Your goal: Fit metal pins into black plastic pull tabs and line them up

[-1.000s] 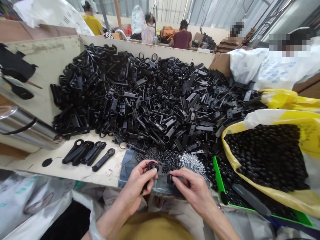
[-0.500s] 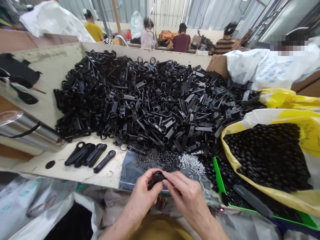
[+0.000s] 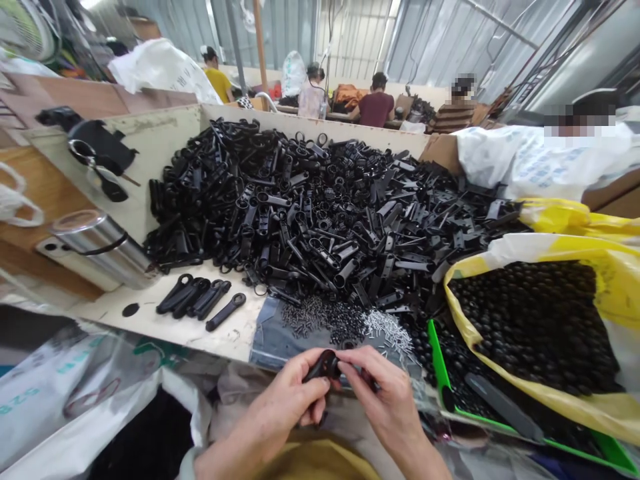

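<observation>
Both hands meet low in the middle of the view, at the near edge of the table. My left hand [image 3: 287, 403] is closed around a black plastic handle piece [image 3: 323, 366], gripping it from the left. My right hand [image 3: 383, 393] pinches the ring end of the same piece with thumb and fingertips. Just beyond them lie small heaps of black pins [image 3: 327, 320] and silver pins [image 3: 390, 328] on a grey cloth [image 3: 273, 337]. A huge pile of black handle parts [image 3: 310, 207] fills the table [image 3: 130, 140] behind.
A yellow bag of black round knobs [image 3: 537, 327] sits at the right in a green tray [image 3: 435, 363]. Several finished handles [image 3: 200, 299] lie in a row at the left, near a steel flask [image 3: 103, 247]. Other people work at the far back.
The hands, apart a second ago with a part in each, have come together on one piece. The view has shifted so the table sits further right and lower.
</observation>
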### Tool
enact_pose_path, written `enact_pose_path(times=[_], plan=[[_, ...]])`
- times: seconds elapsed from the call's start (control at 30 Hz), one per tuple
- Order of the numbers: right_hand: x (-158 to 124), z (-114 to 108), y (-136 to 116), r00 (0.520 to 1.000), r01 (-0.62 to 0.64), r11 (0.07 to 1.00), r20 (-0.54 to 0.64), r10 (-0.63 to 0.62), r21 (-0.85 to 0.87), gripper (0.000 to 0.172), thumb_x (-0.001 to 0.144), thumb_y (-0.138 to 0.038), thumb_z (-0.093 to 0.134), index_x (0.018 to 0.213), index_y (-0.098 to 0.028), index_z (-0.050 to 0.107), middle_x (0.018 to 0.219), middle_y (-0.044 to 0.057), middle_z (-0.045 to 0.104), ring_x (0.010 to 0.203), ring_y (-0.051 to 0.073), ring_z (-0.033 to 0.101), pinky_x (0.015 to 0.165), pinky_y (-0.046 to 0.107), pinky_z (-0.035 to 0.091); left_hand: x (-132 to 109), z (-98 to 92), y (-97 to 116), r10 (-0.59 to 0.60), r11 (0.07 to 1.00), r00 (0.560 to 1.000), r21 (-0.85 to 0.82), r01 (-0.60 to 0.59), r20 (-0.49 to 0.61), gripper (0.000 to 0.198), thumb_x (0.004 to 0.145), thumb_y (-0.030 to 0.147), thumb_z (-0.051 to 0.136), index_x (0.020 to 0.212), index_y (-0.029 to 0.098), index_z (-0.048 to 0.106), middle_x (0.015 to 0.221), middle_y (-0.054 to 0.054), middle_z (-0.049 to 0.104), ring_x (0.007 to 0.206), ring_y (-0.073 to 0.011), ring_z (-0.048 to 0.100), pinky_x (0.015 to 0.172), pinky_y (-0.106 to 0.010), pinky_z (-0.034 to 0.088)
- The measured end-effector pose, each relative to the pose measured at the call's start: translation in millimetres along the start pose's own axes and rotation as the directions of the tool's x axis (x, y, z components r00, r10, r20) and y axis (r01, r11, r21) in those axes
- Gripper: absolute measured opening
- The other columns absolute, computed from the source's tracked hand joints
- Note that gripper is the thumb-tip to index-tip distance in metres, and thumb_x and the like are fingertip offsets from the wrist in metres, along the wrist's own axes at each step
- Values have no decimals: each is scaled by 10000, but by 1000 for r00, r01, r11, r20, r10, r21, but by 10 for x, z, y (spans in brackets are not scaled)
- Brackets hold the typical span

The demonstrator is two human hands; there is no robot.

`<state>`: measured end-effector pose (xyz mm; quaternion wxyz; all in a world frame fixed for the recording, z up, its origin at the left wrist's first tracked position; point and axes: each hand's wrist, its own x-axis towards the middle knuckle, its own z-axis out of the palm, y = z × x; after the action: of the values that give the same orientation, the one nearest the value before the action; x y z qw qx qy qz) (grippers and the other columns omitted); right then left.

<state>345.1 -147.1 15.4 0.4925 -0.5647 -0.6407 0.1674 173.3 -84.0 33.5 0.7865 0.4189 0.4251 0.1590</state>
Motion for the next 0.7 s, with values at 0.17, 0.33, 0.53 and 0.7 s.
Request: enact_pose_path(times=[0.17, 0.33, 0.53, 0.7], plan=[[-74, 9, -149, 997, 82, 995, 3, -82, -51, 175, 1037, -178, 563, 1054, -214, 734, 858, 45, 741, 724, 165, 711, 649, 233, 565, -164, 23, -70, 27, 999, 999, 19, -28, 25, 519, 755, 228, 618, 1269, 164, 653, 968, -39, 698, 489, -39, 414, 488, -248, 170], [-185, 18, -226, 979, 204, 963, 66, -195, -179, 207, 1066, -172, 509, 1080, -196, 713, 862, 54, 723, 714, 153, 704, 649, 228, 561, -295, -18, -143, 43, 986, 998, 158, -51, 54, 484, 796, 237, 608, 1272, 152, 634, 717, 48, 572, 524, -75, 380, 507, -234, 225], [-224, 21, -276, 939, 344, 900, 112, -326, -267, 207, 1076, -128, 482, 1081, -159, 686, 830, 55, 706, 652, 131, 689, 589, 201, 529, -297, -79, -264, 141, 937, 984, 306, -168, 108, 285, 907, 342, 591, 1124, 164, 640, 708, 63, 504, 554, -97, 420, 535, -236, 354], [-199, 29, -237, 944, 329, 908, 113, -310, -258, 189, 1077, -131, 483, 1096, -157, 670, 809, 53, 688, 659, 136, 684, 599, 196, 539, -228, -87, -299, 236, 875, 969, 419, -242, 67, 266, 944, 359, 561, 1131, 194, 653, 846, 10, 639, 714, -156, 572, 677, -271, 478]])
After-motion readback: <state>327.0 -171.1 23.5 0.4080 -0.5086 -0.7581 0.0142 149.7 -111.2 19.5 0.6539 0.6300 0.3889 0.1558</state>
